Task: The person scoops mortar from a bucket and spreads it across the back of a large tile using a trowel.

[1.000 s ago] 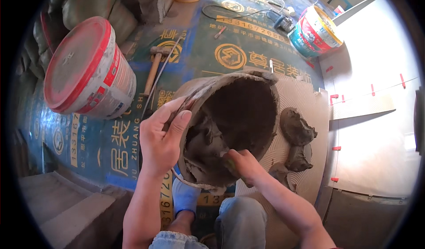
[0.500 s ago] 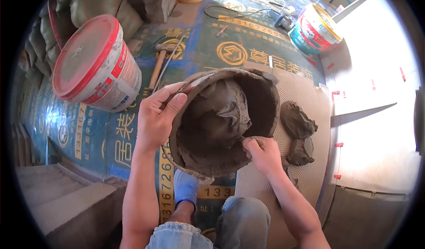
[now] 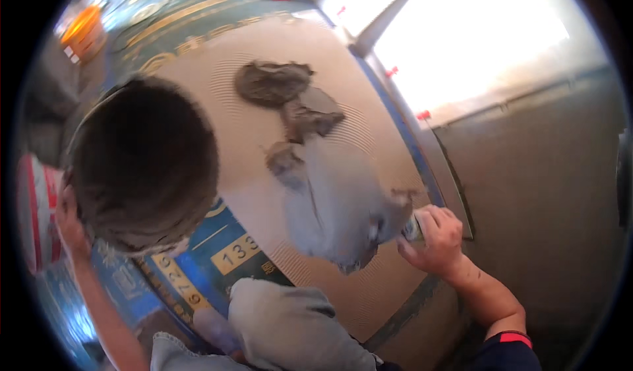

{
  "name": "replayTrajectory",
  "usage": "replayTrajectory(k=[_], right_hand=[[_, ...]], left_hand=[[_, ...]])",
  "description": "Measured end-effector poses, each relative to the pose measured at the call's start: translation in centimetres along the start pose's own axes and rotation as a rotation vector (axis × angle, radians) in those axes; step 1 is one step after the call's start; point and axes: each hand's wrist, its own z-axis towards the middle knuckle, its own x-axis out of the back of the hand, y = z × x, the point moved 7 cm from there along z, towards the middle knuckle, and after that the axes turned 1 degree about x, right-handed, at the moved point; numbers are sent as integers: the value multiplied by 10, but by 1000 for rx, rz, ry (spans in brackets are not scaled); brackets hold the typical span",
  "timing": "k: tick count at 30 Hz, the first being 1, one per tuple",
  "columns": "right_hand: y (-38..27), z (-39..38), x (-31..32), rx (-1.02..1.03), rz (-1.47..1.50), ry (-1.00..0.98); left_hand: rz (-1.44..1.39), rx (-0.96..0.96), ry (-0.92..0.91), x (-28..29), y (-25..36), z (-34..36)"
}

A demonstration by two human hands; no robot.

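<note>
Right hand (image 3: 435, 239) is gripping trowel (image 3: 336, 203); left hand (image 3: 71, 225), closure unclear, is touching tilted bucket (image 3: 142, 223), which slack support could drop.

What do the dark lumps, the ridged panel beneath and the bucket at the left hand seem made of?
Dark lumps: likely wet mortar, dull grey-brown with soft, torn edges.
Ridged panel: perhaps unglazed ceramic, matt beige with fine parallel grooves.
Bucket: material unclear; its inside looks dark, dull, caked and blurred.
</note>
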Motion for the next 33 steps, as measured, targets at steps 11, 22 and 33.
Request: replayTrajectory(k=[11,22,33], right_hand=[[67,-232,-41,-787,19,-143],[-175,102,-75,146,-35,-147],[-211,212,-180,-11,-201,-613]], left_hand=[[-420,23,17,-27,-2,-17],[-375,-146,72,-29,42,-46],[-269,-187,170,-28,48,-45]])
